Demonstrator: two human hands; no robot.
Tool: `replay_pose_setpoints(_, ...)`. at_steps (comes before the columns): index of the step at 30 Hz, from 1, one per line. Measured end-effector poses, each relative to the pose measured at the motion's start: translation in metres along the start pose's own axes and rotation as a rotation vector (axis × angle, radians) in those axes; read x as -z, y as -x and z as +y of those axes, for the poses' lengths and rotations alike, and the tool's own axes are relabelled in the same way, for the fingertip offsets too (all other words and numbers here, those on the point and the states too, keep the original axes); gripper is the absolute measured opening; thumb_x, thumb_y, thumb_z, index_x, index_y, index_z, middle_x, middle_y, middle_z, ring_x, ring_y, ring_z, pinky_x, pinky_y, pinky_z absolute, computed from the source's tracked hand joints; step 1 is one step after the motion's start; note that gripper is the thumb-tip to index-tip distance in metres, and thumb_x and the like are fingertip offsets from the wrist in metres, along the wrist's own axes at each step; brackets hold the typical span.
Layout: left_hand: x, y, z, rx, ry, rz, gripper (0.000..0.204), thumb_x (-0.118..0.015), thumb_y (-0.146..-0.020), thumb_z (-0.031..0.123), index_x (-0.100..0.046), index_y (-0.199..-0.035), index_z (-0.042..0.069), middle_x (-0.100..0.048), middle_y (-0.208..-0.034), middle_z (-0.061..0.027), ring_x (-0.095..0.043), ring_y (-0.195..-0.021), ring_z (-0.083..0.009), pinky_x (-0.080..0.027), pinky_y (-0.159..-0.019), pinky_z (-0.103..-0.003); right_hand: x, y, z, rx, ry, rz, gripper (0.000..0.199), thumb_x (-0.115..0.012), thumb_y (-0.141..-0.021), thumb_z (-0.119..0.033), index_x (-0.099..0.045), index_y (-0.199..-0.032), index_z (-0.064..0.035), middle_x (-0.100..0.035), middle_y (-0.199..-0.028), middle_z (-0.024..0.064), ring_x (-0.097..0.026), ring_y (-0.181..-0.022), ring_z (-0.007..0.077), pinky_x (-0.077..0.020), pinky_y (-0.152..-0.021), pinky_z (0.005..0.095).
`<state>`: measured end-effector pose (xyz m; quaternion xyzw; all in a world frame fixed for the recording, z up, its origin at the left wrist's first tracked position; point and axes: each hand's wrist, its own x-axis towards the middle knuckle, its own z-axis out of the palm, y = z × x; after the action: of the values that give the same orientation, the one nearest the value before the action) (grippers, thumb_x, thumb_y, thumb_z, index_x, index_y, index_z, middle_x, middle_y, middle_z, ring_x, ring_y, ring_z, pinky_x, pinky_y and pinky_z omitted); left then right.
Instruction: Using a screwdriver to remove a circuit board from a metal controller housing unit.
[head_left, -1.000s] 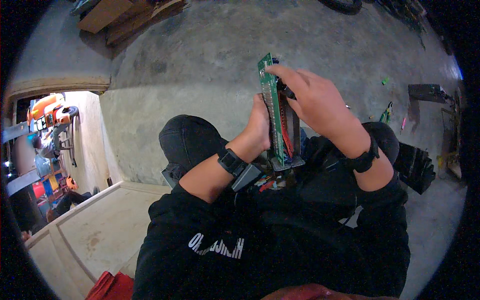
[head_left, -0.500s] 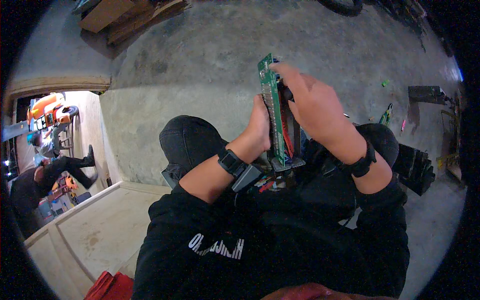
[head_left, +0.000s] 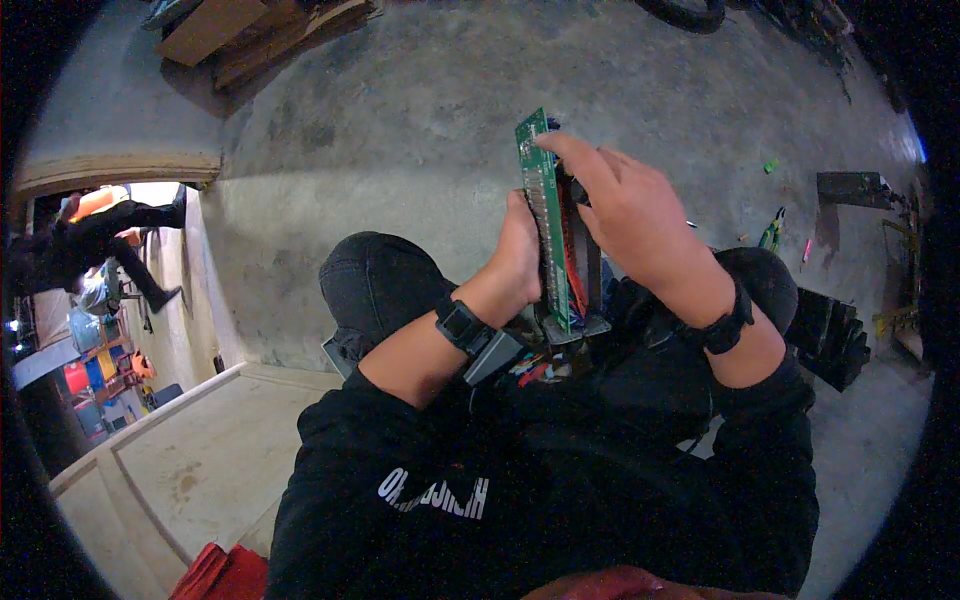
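A long green circuit board [head_left: 540,190] stands on its narrow edge, tilted, above my lap. My left hand [head_left: 515,250] supports it from the left, palm against its soldered face and thumb pointing up along it; the other fingers are hidden. From the right, my right hand [head_left: 635,205] grips the upper part, with one finger over the board's edge and the rest curled by the dark parts behind it. Red and orange wires [head_left: 573,265] run along the board's right side, beside a dark housing [head_left: 595,280]. Small coloured pieces [head_left: 535,368] lie below, between my legs.
Green-handled pliers [head_left: 772,230] and a pink pen-like tool [head_left: 806,250] lie on the concrete floor to the right. Further right are a dark metal box [head_left: 852,188] and a black case [head_left: 828,338]. A pale wooden panel [head_left: 200,460] is at lower left; a person [head_left: 100,235] is beyond the doorway.
My right hand's extended finger has shifted slightly left onto the board's edge. The board and my left hand have hardly moved. In the doorway, the person has moved further up in the picture.
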<state>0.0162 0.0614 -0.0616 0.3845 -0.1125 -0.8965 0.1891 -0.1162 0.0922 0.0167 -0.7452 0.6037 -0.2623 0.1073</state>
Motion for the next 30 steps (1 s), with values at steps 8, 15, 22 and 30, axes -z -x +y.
replay_pose_setpoints(8, 0.0019, -0.0033, 0.0016, 0.021, 0.006, -0.012, 0.066, -0.006, -0.096, 0.052, -0.056, -0.111, 0.011, -0.063, -0.100, -0.0122, -0.061, -0.092, -0.0267, -0.050, -0.080, -0.042, -0.0027, 0.0002, 0.0001, -0.067, 0.030, 0.014, 0.051, -0.057, -0.078, -0.006, -0.044, -0.127, -0.0107, -0.063, -0.089, 0.0160, -0.062, -0.083, 0.0348, -0.0514, -0.068, 0.0420)
replay_pose_setpoints(15, 0.0027, -0.0042, -0.0001, 0.013, -0.010, -0.025, 0.068, -0.003, -0.096, 0.052, -0.052, -0.121, 0.012, -0.060, -0.109, -0.0139, -0.058, -0.103, -0.0280, -0.047, -0.090, -0.045, -0.0012, -0.0010, 0.0021, 0.018, 0.020, 0.042, 0.051, -0.057, -0.077, -0.004, -0.044, -0.126, -0.0111, -0.063, -0.090, 0.0161, -0.062, -0.082, 0.0362, -0.0513, -0.067, 0.0436)
replay_pose_setpoints(22, -0.0008, -0.0014, 0.0023, 0.009, -0.024, -0.021, 0.068, -0.004, -0.096, 0.052, -0.052, -0.120, 0.011, -0.060, -0.107, -0.0126, -0.058, -0.100, -0.0273, -0.048, -0.089, -0.044, -0.0043, -0.0019, 0.0048, -0.050, -0.086, 0.027, 0.052, -0.059, -0.075, -0.003, -0.045, -0.124, -0.0104, -0.062, -0.091, 0.0177, -0.060, -0.087, 0.0389, -0.0508, -0.071, 0.0451)
replay_pose_setpoints(30, 0.0068, -0.0083, 0.0010, -0.013, -0.002, 0.021, 0.063, -0.012, -0.094, 0.054, -0.057, -0.108, 0.012, -0.062, -0.092, -0.0107, -0.061, -0.085, -0.0254, -0.053, -0.072, -0.042, -0.0046, -0.0041, 0.0059, -0.047, -0.229, 0.094, 0.041, -0.062, -0.077, -0.012, -0.050, -0.117, -0.0064, -0.063, -0.095, 0.0183, -0.062, -0.087, 0.0384, -0.0511, -0.074, 0.0426)
